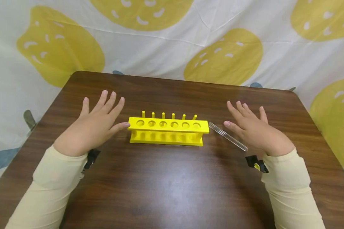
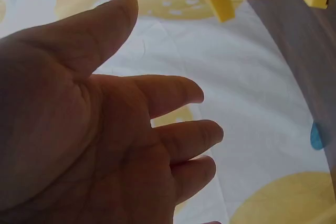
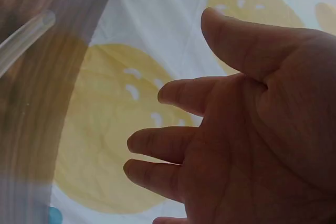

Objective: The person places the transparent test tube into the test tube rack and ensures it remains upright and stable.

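Note:
A yellow test tube rack (image 1: pixel 168 126) stands at the middle of the table, with a row of round holes along its top and several short pegs behind. To its right lies a clear glass test tube (image 1: pixel 228 136), slanting toward the near right. My left hand (image 1: pixel 93 128) is spread with straight fingers beside the rack's left end; its thumb tip overlaps that end in the head view, and contact is unclear. My right hand (image 1: pixel 253 132) is also spread, just right of the tube, holding nothing. Both palms appear bare in the wrist views.
The brown wooden table (image 1: pixel 166 190) has rounded far corners. Behind it and along its sides hangs a white cloth (image 1: pixel 160 47) printed with yellow lemon-like shapes. Dark straps with small devices (image 1: pixel 257 163) sit at both wrists.

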{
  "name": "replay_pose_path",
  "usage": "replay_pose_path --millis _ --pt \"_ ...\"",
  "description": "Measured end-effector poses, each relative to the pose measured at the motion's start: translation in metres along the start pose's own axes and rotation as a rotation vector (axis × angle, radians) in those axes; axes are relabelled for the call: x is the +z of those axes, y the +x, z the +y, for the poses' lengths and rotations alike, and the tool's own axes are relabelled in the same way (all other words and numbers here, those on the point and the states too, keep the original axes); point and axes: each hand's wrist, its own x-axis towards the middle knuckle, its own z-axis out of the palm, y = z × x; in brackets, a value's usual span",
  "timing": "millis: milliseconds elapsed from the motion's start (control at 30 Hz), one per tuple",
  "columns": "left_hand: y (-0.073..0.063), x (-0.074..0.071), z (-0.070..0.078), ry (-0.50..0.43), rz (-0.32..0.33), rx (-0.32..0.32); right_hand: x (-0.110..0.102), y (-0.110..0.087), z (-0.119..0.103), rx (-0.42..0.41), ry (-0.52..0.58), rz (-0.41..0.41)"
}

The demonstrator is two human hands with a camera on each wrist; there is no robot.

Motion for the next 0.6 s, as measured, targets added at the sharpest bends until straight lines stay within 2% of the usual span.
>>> replay_pose_path --millis 300,600 --pt "0.007 0.011 0.01 0.033 -0.032 0.048 0.011 0.017 0.008 -0.019 0.01 -0.033" --pt "0.008 0.015 0.017 0.006 -0.04 0.083 0.022 0.031 0.012 -0.005 0.002 -0.064"
